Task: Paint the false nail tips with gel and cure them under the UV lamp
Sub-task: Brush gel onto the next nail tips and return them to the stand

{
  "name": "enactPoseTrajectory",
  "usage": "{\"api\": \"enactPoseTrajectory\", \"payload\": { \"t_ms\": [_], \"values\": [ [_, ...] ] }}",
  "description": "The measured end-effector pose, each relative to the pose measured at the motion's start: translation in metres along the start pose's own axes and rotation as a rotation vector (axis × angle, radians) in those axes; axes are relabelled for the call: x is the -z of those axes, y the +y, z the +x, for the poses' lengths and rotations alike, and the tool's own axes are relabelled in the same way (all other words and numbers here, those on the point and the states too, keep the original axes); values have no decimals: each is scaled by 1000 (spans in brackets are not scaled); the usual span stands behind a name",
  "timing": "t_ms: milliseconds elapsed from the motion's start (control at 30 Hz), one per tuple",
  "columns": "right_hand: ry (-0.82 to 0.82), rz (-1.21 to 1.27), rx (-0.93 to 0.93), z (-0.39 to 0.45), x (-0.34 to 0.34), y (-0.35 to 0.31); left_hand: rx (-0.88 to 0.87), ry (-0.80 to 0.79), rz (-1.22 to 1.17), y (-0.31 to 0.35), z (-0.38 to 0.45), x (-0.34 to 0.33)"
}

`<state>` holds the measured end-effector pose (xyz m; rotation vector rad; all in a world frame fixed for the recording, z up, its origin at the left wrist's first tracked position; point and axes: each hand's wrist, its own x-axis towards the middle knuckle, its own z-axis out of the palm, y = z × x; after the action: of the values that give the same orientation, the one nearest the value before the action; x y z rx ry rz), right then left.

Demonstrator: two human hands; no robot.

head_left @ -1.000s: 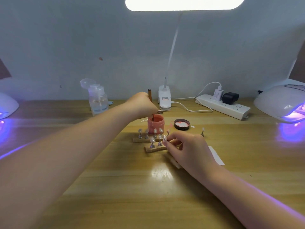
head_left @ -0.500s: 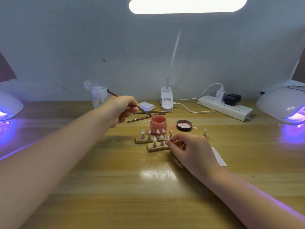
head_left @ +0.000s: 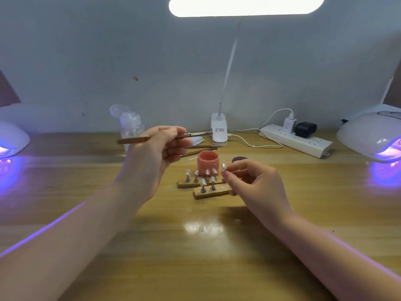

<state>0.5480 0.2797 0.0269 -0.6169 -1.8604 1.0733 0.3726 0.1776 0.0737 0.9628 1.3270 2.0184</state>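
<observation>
While UV lamps (head_left: 373, 135) are glowing violet at both ends of the wooden desk (head_left: 195, 246), the left hand (head_left: 156, 157) is gripping a brush (head_left: 165, 137) and the right hand (head_left: 256, 183) is pinching a nail tip (head_left: 223, 167) above the racks (head_left: 211, 192) beside the gel jar (head_left: 207, 160).

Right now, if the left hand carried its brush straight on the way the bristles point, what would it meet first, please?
Probably the white lamp base: the brush in the left hand points right with its bristles almost at it, though depth is unclear.
</observation>
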Motion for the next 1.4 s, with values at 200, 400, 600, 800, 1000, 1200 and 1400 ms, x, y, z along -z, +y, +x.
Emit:
{"api": "enactPoseTrajectory", "payload": {
  "t_ms": [200,400,600,800,1000,1200,1400],
  "values": [
    [76,156,-4,6,7,-8,-261,-89,186,-4,-39,-11],
    [53,108,50,7,10,-7,-372,-174,375,-12,-63,-20],
    [60,74,102,7,9,-5,-464,-187,516,-15,-68,-23],
    [57,43,123,7,9,-3,-459,-238,472,-18,-67,-17],
    [39,29,142,6,8,-2,-470,-176,491,-18,-66,-20],
    [49,44,115,7,8,-1,-440,-199,451,-19,-66,-16],
    [24,79,116,5,7,-4,-407,-188,444,-18,-65,-19]
  ]
}}
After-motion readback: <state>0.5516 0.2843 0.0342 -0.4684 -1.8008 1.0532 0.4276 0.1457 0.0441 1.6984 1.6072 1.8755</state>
